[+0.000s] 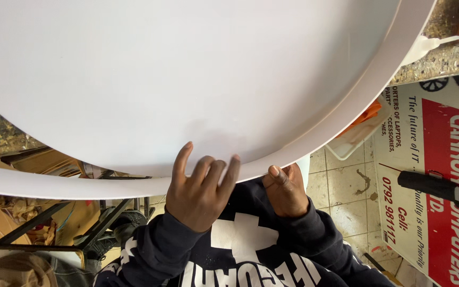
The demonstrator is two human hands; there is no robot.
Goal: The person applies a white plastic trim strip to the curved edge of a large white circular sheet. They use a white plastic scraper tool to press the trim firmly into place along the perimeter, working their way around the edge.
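Your left hand [200, 188] rests on big round white board [187, 79], fingers spread loose, holding nothing. Your right hand [285, 188] pinches board's curved white rim strip [341, 119].

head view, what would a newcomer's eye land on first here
A big white round panel with a raised white rim strip fills the upper frame. At its lower edge the left hand rests fingers on the face, while the right hand pinches the rim. A red and white signboard lies at right.
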